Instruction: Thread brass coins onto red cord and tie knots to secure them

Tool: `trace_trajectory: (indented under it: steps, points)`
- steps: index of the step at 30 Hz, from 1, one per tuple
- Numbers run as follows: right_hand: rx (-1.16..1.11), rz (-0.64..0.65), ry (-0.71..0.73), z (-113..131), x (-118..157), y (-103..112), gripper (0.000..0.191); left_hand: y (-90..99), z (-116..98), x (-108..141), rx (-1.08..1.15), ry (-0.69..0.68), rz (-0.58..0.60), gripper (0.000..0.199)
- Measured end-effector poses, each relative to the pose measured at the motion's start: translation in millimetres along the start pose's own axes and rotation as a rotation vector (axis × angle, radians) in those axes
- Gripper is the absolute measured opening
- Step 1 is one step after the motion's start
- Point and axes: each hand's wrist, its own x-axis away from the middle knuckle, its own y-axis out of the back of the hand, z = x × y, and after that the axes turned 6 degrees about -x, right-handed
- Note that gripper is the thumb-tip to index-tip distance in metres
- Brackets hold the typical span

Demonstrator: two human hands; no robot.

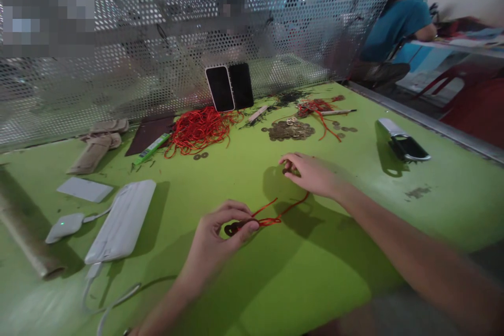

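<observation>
My left hand [224, 233] is closed in a pinch around a few dark round coins [233, 228] with a looped red cord [270, 222] tied to them. The cord runs right, and one strand passes up beneath my right wrist. Above and to the right, my right hand [305, 172] hovers over the table, its fingertips closed on one small dark coin [286, 171]. Beyond it lies a heap of brass-coloured coins with holes [291, 131]. Two loose coins [200, 156] rest near a tangled pile of red cord [202, 128].
Two phones [220, 89] lean on the perforated metal screen [129, 63]. Left are a white power bank [122, 220] with cables, a bamboo tube [29, 231] and a green cutter [151, 148]. A phone stand [403, 140] lies right. Another person [407, 23] sits beyond the screen.
</observation>
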Motion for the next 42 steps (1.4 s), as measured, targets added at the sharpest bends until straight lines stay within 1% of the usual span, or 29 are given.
trace_trajectory:
  steps: [4, 7, 10, 14, 17, 20, 23, 30, 34, 37, 42]
  points:
    - [-0.104, -0.027, -0.003, 2, 0, 1, 0.024, 0.5, -1, 1, -0.010, -0.008, -0.002, 0.006]
    - [-0.249, -0.039, -0.007, 9, 0, 1, 0.019, 1.3, -2, 1, -0.011, -0.013, -0.019, 0.006]
    - [-0.487, 0.029, -0.047, 16, 2, 0, 0.013, 1.8, -3, 1, -0.011, -0.023, -0.031, 0.005]
    - [-0.787, 0.111, -0.125, 24, 5, -2, 0.023, 2.9, -3, 2, 0.002, -0.056, -0.051, 0.004]
    - [-0.902, 0.164, -0.197, 29, 7, -3, 0.029, 4.0, -3, 3, 0.012, -0.088, -0.086, 0.004]
    - [-0.944, 0.184, -0.248, 33, 8, -2, 0.028, 4.7, -3, 3, 0.025, -0.128, -0.134, 0.005]
    - [-0.970, 0.178, -0.260, 36, 8, -1, 0.026, 5.1, -3, 3, 0.027, -0.142, -0.166, 0.006]
    - [-0.987, 0.152, -0.232, 37, 9, -2, 0.028, 5.3, -2, 0, 0.016, -0.137, -0.179, 0.004]
    - [-1.017, 0.139, -0.182, 39, 10, -1, 0.030, 5.7, -2, 0, -0.002, -0.127, -0.182, 0.003]
    - [-1.043, 0.106, -0.148, 41, 10, 0, 0.029, 5.8, -2, 0, -0.009, -0.110, -0.176, 0.003]
    - [-1.059, 0.040, -0.138, 40, 10, 0, 0.028, 5.7, -1, 1, 0.000, -0.104, -0.184, 0.003]
